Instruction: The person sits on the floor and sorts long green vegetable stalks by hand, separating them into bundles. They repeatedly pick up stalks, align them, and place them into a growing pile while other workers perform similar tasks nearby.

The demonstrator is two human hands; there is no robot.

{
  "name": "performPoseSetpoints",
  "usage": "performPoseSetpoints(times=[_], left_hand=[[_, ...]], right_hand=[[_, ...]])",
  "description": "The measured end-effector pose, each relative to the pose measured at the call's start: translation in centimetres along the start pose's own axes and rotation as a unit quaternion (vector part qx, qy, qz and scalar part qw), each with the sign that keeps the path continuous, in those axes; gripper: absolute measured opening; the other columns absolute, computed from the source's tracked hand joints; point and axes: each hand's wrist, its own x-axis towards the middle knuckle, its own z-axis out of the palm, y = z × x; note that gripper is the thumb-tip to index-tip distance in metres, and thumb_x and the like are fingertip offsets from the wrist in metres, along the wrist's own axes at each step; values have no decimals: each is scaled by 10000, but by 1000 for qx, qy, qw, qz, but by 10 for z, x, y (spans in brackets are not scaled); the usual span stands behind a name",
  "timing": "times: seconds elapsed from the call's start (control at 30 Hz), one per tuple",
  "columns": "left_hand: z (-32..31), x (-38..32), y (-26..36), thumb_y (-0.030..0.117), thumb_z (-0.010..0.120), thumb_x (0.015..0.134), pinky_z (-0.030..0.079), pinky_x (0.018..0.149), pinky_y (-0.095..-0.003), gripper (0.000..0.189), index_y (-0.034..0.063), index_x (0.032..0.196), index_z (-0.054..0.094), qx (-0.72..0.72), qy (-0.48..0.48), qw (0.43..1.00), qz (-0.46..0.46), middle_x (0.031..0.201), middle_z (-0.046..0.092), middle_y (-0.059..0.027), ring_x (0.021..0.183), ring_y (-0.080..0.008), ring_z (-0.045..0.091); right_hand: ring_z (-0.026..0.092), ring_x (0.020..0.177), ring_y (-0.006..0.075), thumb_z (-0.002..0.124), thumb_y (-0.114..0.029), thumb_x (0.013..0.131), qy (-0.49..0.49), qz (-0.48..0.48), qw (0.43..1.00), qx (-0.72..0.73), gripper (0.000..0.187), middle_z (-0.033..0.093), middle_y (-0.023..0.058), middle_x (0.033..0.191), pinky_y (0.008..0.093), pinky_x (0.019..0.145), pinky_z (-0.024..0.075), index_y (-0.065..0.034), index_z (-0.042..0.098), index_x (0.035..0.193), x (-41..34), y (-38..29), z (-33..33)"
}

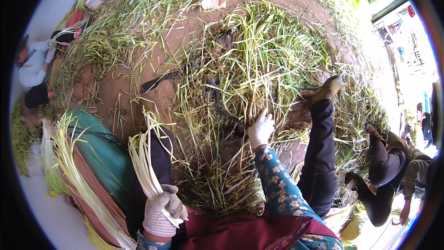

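My left hand (163, 211), in a pale knit glove with a greyish palm, grips a bundle of whitish-yellow leafy stalks (141, 166) near the lower end. The bundle stands tilted up, its thin tips drooping. My right hand (262, 128), also in a whitish glove, reaches down to a heap of long green and yellow stalks (256, 59) between my legs. It touches the pale ends of the heap; its fingertips are partly lost among them, so whether it pinches any is unclear. More long pale stalks (90, 187) lie to my left, across brown cloth (100, 191).
A green sack-like bundle (100, 146) sits by my left leg. My outstretched right leg (321, 152) borders the heap. Loose leaves litter the earth floor (138, 59). One person (34, 66) sits at the far left, another (392, 166) close at right. A dark strip (159, 81) lies on the floor.
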Motion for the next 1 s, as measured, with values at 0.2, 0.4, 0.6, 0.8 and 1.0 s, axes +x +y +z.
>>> performPoseSetpoints(times=[0.2,0.4,0.6,0.8,1.0], left_hand=[[0,-2,2,177,639,858,489,467,-410,276,-23,1039,581,9,-2,1000,1,577,506,-58,444,-190,484],[-4,-5,0,213,638,859,461,476,-384,292,1,1050,573,10,-33,999,-6,592,485,-38,458,-171,457],[-5,-3,-3,244,667,834,496,495,-387,334,15,1051,559,34,-48,998,-9,600,487,-21,477,-166,474],[-3,-1,-7,253,672,832,506,494,-386,323,14,1022,567,27,-53,998,-6,601,503,-21,473,-168,487],[4,2,-11,270,627,868,436,483,-365,277,46,1029,597,66,-36,997,-6,614,520,-7,464,-152,470]], right_hand=[[511,1137,400,740,-69,587,60,-62,981,171,931,397,251,1339,415,933,468,2,279,1392,10,45,-12],[606,815,167,651,-29,662,-161,-102,822,536,676,660,101,945,268,751,486,52,445,1301,45,57,-78],[607,581,131,571,21,717,-130,-108,724,668,708,643,76,745,240,538,500,82,331,1380,48,49,-259],[606,826,137,637,-267,717,88,-206,691,687,707,636,91,1017,269,714,511,28,430,1325,-38,97,-335],[602,860,181,592,-317,900,65,14,600,797,360,595,60,1038,300,743,516,-54,543,1141,-35,150,-148]])
